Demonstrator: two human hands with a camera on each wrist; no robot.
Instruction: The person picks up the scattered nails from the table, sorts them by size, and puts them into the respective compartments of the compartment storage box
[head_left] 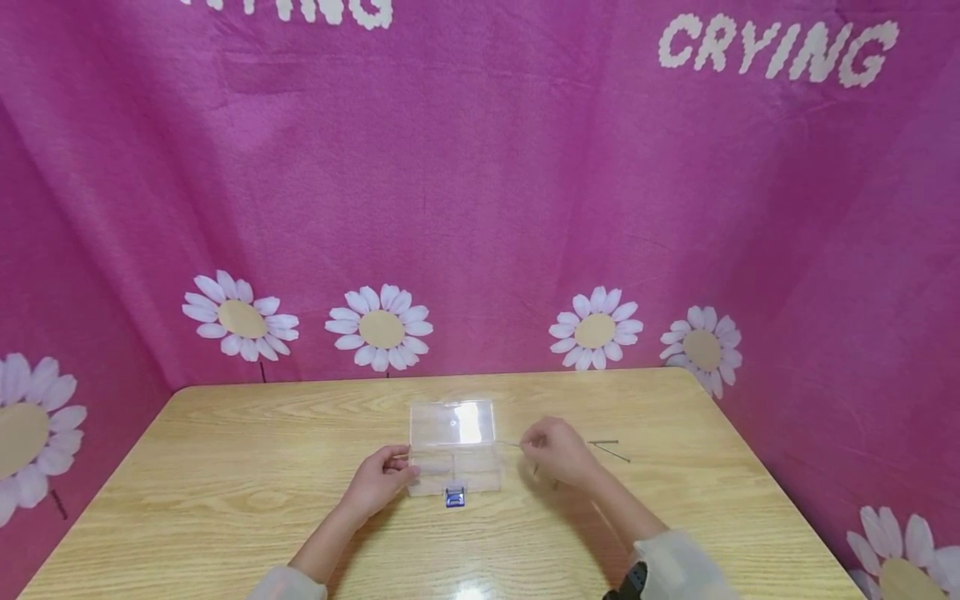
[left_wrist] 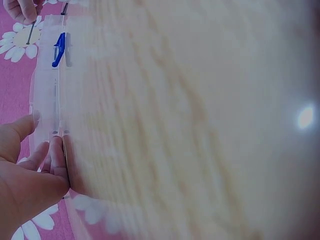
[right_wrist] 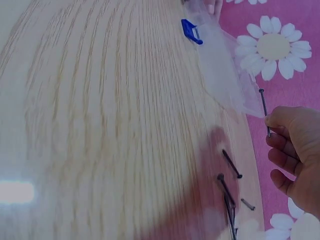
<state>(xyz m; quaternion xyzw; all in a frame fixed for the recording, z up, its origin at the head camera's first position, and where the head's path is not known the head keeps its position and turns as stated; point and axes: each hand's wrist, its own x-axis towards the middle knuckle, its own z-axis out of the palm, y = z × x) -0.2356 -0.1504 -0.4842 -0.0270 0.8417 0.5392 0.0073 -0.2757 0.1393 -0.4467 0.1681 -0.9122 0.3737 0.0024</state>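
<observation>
A clear plastic box (head_left: 477,481) sits on the table with its hinged lid (head_left: 433,422) raised at the back. Its blue latch (head_left: 455,497) is at the front. My left hand (head_left: 378,482) holds the box's left side, thumb at the rim (left_wrist: 36,117) and fingers low along the wall. Just right of the box, my right hand (head_left: 558,452) pinches a long dark nail (right_wrist: 264,107) between thumb and forefinger, its head pointing toward the box. Several loose nails (right_wrist: 231,164) lie on the wood under and beside the right hand.
The wooden table (head_left: 247,467) has rounded back corners. A pink cloth (head_left: 480,208) with white daisies hangs behind it and at both sides. Two longer nails (head_left: 611,451) lie to the right of my right hand.
</observation>
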